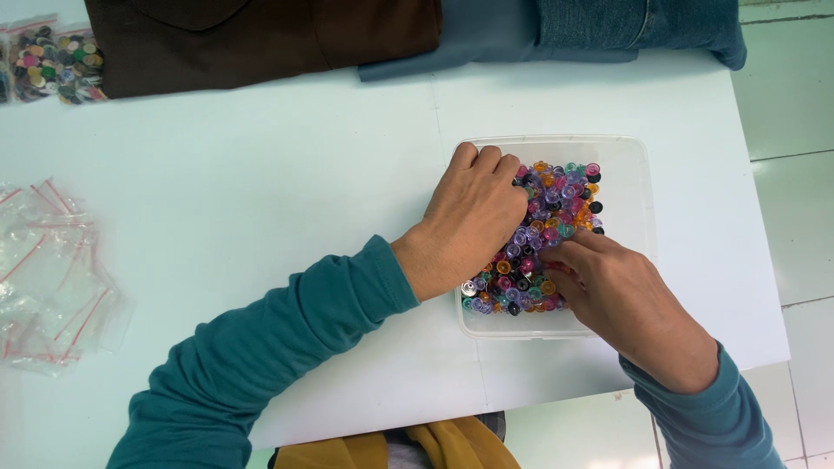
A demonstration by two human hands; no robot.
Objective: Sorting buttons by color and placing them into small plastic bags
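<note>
A clear square plastic tub [632, 174] sits on the white table and holds several small round buttons [556, 204] in purple, pink, orange, green and black. My left hand [469, 217] lies palm down over the tub's left side, fingers curled into the buttons. My right hand [608, 287] reaches in from the lower right, its thumb and fingertips pinched among the buttons near the middle. Whether either hand has one picked up is hidden by the fingers. Both arms wear teal sleeves.
A heap of small clear zip bags [48, 278] with red strips lies at the table's left edge. Two filled bags of mixed buttons [56, 61] sit at the top left. Brown cloth [261, 35], grey-blue cloth and denim [643, 26] lie along the far edge. Tiled floor [790, 191] shows at right.
</note>
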